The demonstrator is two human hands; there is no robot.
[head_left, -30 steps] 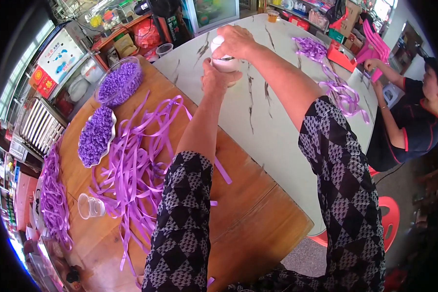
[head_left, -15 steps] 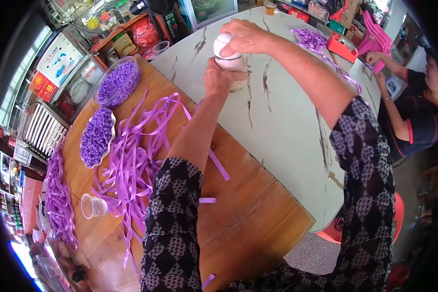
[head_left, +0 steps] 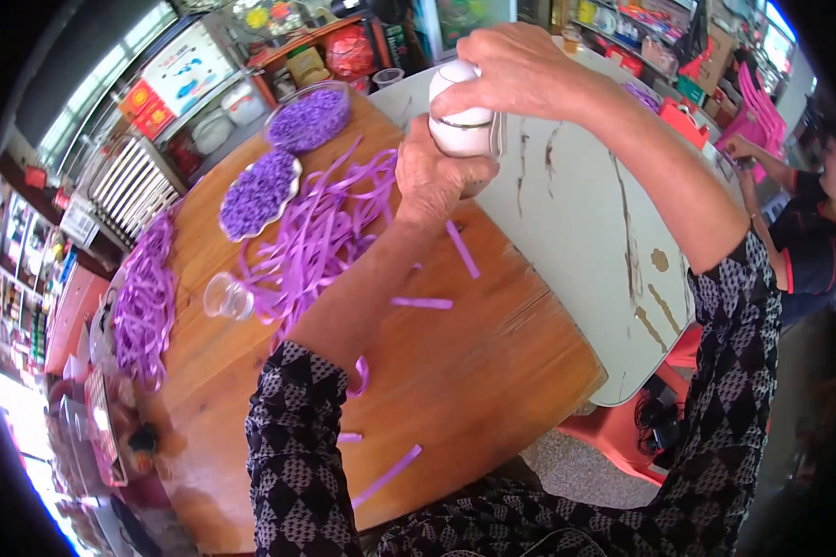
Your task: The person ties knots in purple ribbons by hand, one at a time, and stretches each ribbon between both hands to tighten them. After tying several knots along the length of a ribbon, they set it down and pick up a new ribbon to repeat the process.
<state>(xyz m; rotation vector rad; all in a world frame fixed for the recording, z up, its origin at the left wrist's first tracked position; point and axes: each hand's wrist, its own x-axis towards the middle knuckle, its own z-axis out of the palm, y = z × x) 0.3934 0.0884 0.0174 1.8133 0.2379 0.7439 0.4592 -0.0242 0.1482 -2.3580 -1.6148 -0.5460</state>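
Note:
A white lidded cup [head_left: 464,141] with a rounded top and a thin dark ring stands out between my two hands. My left hand [head_left: 429,181] is wrapped around its lower body. From above, my right hand [head_left: 525,72] grips the domed lid, its thumb lying across the front. A loop or handle shows along the cup's right side. Beneath and left of my left forearm, a loose pile of purple ribbons [head_left: 320,243] covers the wooden table [head_left: 492,390]. Beside it a small clear plastic cup [head_left: 228,297] lies on its side.
Purple pieces fill a clear round bowl [head_left: 308,121] and a white scalloped dish [head_left: 260,195]. More ribbon [head_left: 144,302] hangs at the table's left edge. A white marbled table [head_left: 576,200] adjoins, with brown marks. A co-worker [head_left: 813,223] sits right, near a pink chair [head_left: 760,116]. Red stool [head_left: 613,432] below.
My hands have brought the white cup back from over the marbled table toward the wooden table's edge, both still gripping it. The view has shifted, showing more of the near floor and red stool.

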